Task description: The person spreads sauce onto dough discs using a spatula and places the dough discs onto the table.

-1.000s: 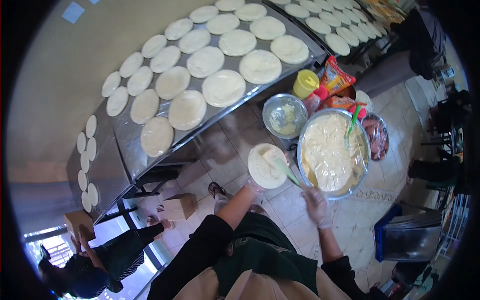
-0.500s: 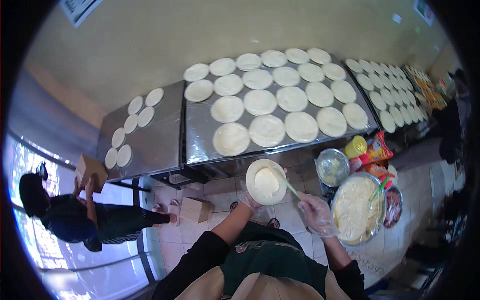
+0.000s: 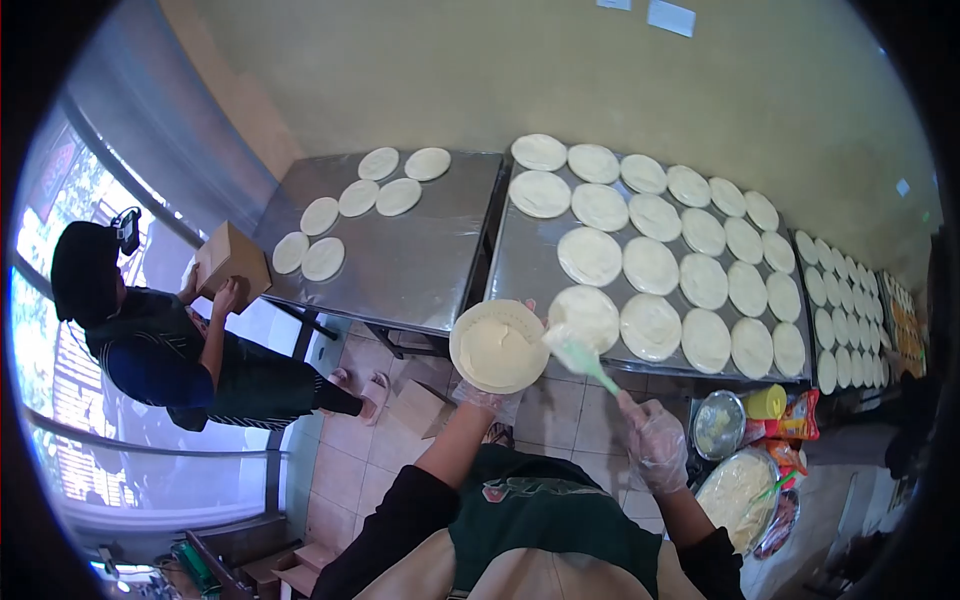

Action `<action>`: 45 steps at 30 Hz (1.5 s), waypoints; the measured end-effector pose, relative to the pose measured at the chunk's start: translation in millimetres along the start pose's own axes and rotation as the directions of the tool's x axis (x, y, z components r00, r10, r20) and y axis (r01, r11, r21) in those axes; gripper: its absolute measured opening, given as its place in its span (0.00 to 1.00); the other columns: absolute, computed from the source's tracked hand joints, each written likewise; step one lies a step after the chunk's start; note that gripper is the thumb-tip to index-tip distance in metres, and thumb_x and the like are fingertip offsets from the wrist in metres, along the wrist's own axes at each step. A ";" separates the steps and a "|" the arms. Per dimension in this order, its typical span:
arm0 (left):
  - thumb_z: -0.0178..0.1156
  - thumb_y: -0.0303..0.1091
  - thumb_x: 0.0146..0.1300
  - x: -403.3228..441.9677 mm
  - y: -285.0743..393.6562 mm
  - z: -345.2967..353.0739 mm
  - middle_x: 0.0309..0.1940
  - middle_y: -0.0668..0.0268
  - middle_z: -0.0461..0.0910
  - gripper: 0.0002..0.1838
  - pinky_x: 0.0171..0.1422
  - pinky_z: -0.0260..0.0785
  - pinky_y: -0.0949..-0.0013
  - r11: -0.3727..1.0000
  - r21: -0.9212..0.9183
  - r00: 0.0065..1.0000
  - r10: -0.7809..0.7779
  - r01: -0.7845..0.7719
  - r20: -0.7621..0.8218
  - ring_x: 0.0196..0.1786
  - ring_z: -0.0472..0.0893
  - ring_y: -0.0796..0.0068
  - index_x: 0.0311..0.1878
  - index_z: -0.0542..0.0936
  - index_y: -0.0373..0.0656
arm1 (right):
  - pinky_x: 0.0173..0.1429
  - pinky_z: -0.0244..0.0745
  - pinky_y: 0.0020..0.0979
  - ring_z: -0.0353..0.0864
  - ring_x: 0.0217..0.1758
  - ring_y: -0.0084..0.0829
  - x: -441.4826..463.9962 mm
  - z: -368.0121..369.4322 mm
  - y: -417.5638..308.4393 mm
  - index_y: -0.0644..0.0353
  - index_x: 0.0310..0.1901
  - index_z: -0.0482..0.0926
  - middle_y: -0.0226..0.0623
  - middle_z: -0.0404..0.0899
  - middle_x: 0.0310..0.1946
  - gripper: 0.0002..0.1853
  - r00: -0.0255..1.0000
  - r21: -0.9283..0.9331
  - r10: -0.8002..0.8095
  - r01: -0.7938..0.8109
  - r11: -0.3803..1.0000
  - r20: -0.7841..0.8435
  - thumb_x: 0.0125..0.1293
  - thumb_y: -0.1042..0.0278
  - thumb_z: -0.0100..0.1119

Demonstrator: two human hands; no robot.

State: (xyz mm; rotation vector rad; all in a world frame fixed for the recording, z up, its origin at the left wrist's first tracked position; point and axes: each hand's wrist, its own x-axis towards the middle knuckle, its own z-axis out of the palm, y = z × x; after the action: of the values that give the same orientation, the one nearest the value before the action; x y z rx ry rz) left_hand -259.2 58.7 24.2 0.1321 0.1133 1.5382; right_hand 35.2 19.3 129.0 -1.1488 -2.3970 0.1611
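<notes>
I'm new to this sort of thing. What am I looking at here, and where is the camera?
There's no machine arm: these are a person's own hands, in clear gloves, seen from a camera worn on the head, looking forward and down. The left hand holds a pale bowl of creamy mixture; the right hand grips a green spatula. Ahead, pale rounds lie in rows on a metal table. On the left, a co-worker holds a cardboard box.

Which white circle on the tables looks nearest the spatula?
The front-left circle on the table second from left; the spatula hides part of it alone.
</notes>
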 end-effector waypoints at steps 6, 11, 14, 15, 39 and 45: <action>0.40 0.57 0.75 23.8 28.5 -8.0 0.79 0.60 0.54 0.34 0.79 0.59 0.47 1.000 -0.001 0.998 0.029 -0.029 0.050 0.78 0.59 0.57 0.77 0.57 0.49 | 0.28 0.72 0.43 0.77 0.25 0.43 46.7 53.6 -50.4 0.46 0.60 0.79 0.39 0.73 0.28 0.25 0.994 0.147 -0.043 0.028 0.989 0.096 0.60 0.77 0.64; 0.42 0.53 0.76 19.1 53.3 12.2 0.78 0.60 0.57 0.33 0.79 0.59 0.51 0.974 0.217 0.997 0.045 -0.058 0.066 0.77 0.61 0.60 0.78 0.55 0.49 | 0.29 0.75 0.40 0.79 0.27 0.38 73.4 96.5 -44.7 0.41 0.65 0.76 0.37 0.75 0.35 0.29 0.997 -0.042 -0.048 0.045 0.998 -0.061 0.61 0.75 0.61; 0.48 0.49 0.76 19.2 64.3 -2.8 0.76 0.59 0.60 0.33 0.79 0.60 0.51 0.805 0.580 0.992 0.117 -0.123 0.047 0.76 0.64 0.60 0.78 0.55 0.48 | 0.29 0.72 0.43 0.76 0.26 0.44 96.8 94.8 -48.1 0.49 0.62 0.78 0.42 0.72 0.29 0.28 0.998 0.039 0.025 -0.023 0.999 -0.058 0.60 0.80 0.63; 0.48 0.49 0.76 21.2 68.2 -7.6 0.76 0.59 0.60 0.33 0.79 0.60 0.51 0.807 0.578 0.992 0.118 -0.124 0.049 0.76 0.64 0.60 0.78 0.55 0.48 | 0.29 0.72 0.43 0.76 0.26 0.44 103.0 98.2 -44.5 0.49 0.62 0.78 0.42 0.72 0.29 0.28 0.998 0.036 0.024 -0.022 0.999 -0.058 0.60 0.80 0.63; 0.50 0.45 0.75 68.6 113.2 21.8 0.72 0.58 0.65 0.32 0.76 0.63 0.52 0.992 0.129 0.921 -0.040 -0.011 0.389 0.71 0.69 0.60 0.77 0.58 0.44 | 0.27 0.72 0.42 0.77 0.24 0.41 129.0 115.9 -40.1 0.47 0.63 0.79 0.40 0.73 0.29 0.28 0.994 0.047 -0.041 0.046 0.998 -0.102 0.60 0.79 0.62; 0.44 0.51 0.76 61.7 117.6 15.3 0.73 0.55 0.63 0.33 0.77 0.60 0.44 0.953 -0.195 0.973 -0.224 0.231 0.055 0.74 0.65 0.51 0.77 0.57 0.43 | 0.28 0.72 0.43 0.77 0.25 0.44 162.7 83.3 4.9 0.46 0.62 0.79 0.40 0.73 0.30 0.27 0.990 0.167 0.048 -0.025 0.986 -0.131 0.60 0.78 0.61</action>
State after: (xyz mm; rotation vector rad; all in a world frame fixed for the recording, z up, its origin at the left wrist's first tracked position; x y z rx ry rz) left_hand -371.0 123.4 58.4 -0.0164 -0.0517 1.3079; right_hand -87.2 154.2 113.6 -1.0918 -2.2006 0.2793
